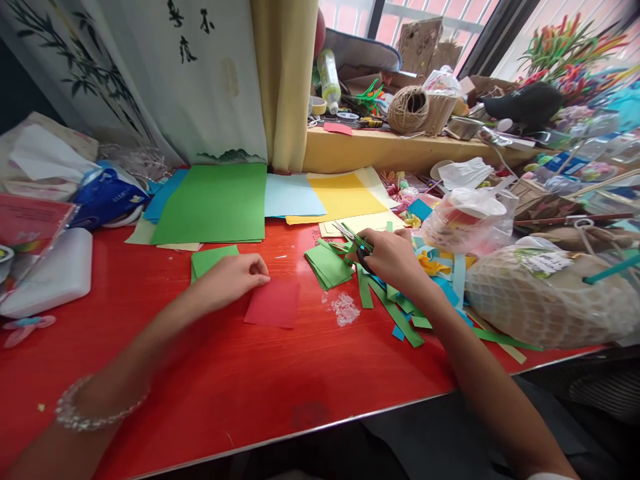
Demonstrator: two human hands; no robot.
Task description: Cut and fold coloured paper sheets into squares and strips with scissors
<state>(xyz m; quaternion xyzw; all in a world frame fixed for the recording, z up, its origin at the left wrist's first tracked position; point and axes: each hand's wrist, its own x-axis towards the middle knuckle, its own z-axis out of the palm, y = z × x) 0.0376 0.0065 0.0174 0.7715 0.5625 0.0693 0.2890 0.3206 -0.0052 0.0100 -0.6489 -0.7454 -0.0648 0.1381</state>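
Note:
My left hand (244, 272), a beaded bracelet on its wrist, has its fingers curled together at the upper left corner of a small red paper square (273, 305). That square is on or just over the red tabletop. A pair of scissors (354, 235) is in my right hand (393, 252), the blades pointing up and to the left, with fingers wrapped round the dark handles. Below the blades sits a small stack of green paper squares (329, 267). Another green piece (213, 260) lies partly behind my left hand. Green and blue paper strips (395, 313) are scattered under my right forearm.
Large green sheets (215, 203), light blue paper (294, 195) and yellow paper (345, 195) line the table's back. A netted bundle (540, 293) and a plastic bag (473, 217) crowd the right. Tissues (107, 193) and a white case (55, 273) stand left. Twine (407, 110) rests on the ledge.

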